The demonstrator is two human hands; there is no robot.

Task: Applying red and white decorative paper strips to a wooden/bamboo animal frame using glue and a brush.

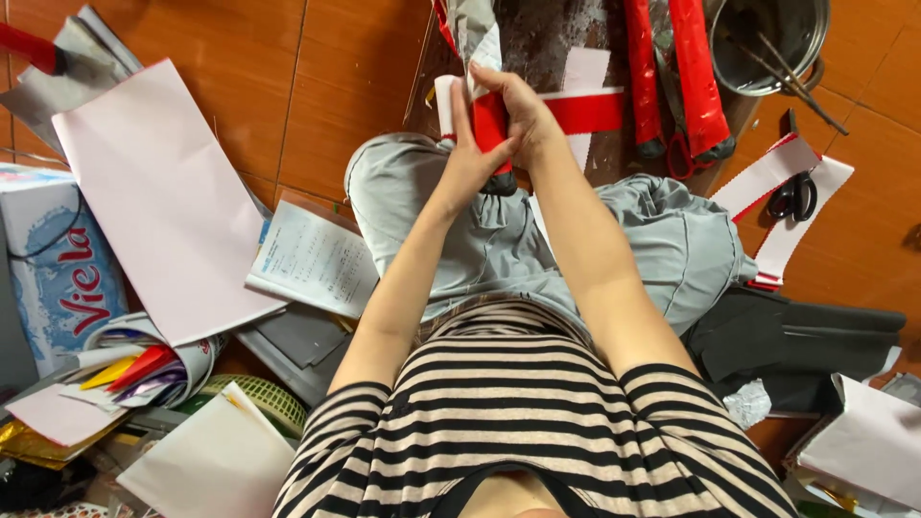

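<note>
While seated | both hands grip red tube (491, 129); scissors (793, 199) nearby

White-blue carton (53, 264), far left

A red roll (490, 125), black-and-beige striped shirt (518, 422), grey trousers (662, 240), orange-brown floor tiles (317, 86), black scissors (793, 199), pale pink sheet (163, 201).

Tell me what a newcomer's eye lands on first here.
Both hands meet at top centre: the left hand and right hand hold a red roll with white paper. Next, the big pink sheet lies at left, and black scissors lie on paper strips at right.
</note>
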